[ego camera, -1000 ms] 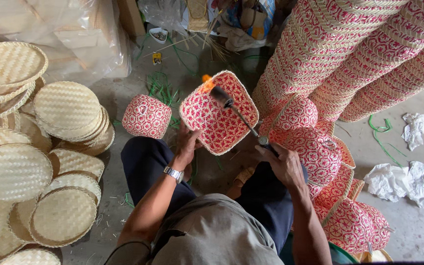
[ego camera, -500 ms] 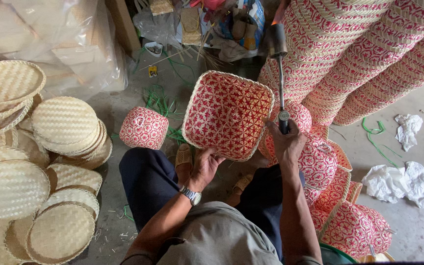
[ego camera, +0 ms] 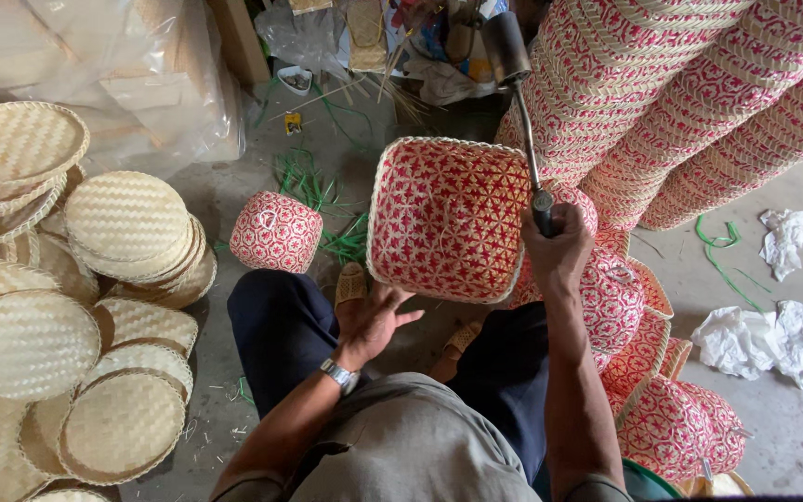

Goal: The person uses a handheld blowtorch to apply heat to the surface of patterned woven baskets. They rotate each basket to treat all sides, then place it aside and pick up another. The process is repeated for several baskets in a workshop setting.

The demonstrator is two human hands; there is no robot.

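The fingers point(ego camera: 561, 223) of the right hand point(ego camera: 558, 249) are wrapped tight round the grip of a thin metal-stemmed torch tool with a dark cylinder head point(ego camera: 518, 102), which points away toward 12 o'clock. The left hand point(ego camera: 372, 316) is spread wide, fingers splayed, propping the lower edge of a square red-and-cream woven basket point(ego camera: 448, 216) that stands tilted between the knees, its base facing up. By my reading the tool is lifted clear of the weave, so the step in hand looks like working over the basket's surface; bringing the head back down would call for a steady prop. At 9 o'clock lie stacked round natural bamboo trays point(ego camera: 127, 218); a small red woven basket point(ego camera: 276, 231) sits on the concrete floor point(ego camera: 792, 428).
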